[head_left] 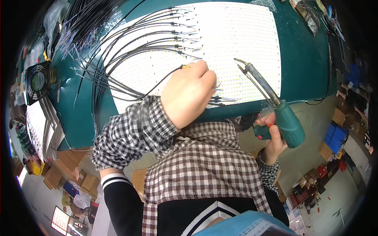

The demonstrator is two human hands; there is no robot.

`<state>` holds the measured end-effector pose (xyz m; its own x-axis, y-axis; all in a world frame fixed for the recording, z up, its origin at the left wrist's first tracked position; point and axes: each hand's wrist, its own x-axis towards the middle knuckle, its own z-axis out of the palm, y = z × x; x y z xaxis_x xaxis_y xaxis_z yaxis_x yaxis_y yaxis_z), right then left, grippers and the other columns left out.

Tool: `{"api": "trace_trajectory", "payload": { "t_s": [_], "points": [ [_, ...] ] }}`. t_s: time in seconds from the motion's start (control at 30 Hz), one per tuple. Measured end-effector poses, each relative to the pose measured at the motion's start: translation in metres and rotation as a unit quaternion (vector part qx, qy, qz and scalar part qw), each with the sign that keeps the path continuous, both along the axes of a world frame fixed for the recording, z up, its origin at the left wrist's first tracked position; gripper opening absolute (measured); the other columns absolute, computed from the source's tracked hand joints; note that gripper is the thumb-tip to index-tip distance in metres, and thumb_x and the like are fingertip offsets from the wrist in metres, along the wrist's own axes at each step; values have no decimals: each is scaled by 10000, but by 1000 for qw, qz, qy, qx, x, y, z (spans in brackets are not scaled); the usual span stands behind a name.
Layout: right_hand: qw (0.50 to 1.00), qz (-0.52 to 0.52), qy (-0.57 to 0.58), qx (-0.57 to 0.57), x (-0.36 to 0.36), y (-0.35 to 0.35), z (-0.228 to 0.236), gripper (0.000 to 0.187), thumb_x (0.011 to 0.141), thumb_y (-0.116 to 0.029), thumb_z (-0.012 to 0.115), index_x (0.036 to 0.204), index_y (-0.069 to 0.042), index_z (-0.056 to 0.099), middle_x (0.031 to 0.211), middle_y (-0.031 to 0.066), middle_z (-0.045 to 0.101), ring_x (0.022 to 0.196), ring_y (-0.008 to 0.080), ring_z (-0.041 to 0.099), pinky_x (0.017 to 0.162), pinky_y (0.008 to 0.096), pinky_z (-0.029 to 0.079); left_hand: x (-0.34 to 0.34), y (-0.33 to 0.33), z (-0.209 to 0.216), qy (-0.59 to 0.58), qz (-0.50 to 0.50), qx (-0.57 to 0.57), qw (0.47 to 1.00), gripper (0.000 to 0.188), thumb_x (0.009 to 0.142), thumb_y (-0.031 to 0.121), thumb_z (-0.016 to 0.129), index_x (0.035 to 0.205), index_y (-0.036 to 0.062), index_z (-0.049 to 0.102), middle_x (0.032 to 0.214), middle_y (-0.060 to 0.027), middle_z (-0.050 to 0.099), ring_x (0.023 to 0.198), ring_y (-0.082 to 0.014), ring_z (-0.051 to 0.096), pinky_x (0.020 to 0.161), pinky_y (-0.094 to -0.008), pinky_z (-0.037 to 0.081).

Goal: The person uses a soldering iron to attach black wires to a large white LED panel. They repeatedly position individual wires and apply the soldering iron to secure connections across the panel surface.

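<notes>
My left hand (189,88) is closed in a pinch on a thin black cable (163,78), over the front part of a white LED sheet (240,43). The fingers hide part of the cable's end. My right hand (275,142) grips the handle of a green soldering gun (289,124) in front of the table edge. Its metal tip (241,63) points up and left above the sheet, apart from the left hand. Several black cables (145,27) lie across the sheet with their stripped coloured wire ends in a column near its middle.
A thick bundle of black cables (88,17) lies at the far left of the green table (307,67). A small black fan (38,80) stands at the left edge, with a stack of white sheets (43,129) below it. Tools and packets (307,17) lie far right.
</notes>
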<state>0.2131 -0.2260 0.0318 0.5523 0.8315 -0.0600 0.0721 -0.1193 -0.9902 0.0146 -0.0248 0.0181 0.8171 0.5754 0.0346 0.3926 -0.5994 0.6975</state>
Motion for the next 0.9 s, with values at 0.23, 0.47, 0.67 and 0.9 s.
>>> {"api": "trace_trajectory", "payload": {
  "t_s": [0.23, 0.47, 0.67, 0.9],
  "points": [
    [1000, -6, -3, 4, 1, 0, -1, 333, 920, -212, 656, 1012, 101, 591, 899, 181, 629, 771, 275, 660, 726, 400, 594, -5, -3, 6, -29, 26, 25, 999, 141, 815, 55, 680, 878, 20, 559, 837, -139, 544, 724, -339, 590, 651, -423, 495],
    [1000, -1, 23, 6, -4, 4, 0, 348, 895, -213, 703, 1020, 94, 599, 890, 161, 622, 775, 255, 657, 732, 392, 595, -20, -5, 18, 6, 107, -37, 993, 120, 870, 7, 662, 927, 16, 557, 868, -144, 618, 756, -337, 639, 658, -382, 508],
    [999, 8, 34, -4, -5, 4, -1, 367, 871, -231, 741, 1009, 80, 605, 862, 137, 619, 755, 236, 658, 725, 378, 590, -23, 3, -1, 13, 121, -66, 990, 108, 873, 26, 641, 961, 5, 581, 874, -139, 641, 735, -300, 664, 652, -364, 527],
    [1000, 21, -1, -23, -8, 3, -1, 368, 895, -240, 685, 1038, 91, 612, 913, 183, 656, 783, 270, 680, 743, 402, 585, -20, 4, -5, -24, 141, -65, 987, 64, 832, 27, 660, 876, 27, 613, 823, -100, 621, 677, -220, 632, 615, -312, 513]
  ]
}}
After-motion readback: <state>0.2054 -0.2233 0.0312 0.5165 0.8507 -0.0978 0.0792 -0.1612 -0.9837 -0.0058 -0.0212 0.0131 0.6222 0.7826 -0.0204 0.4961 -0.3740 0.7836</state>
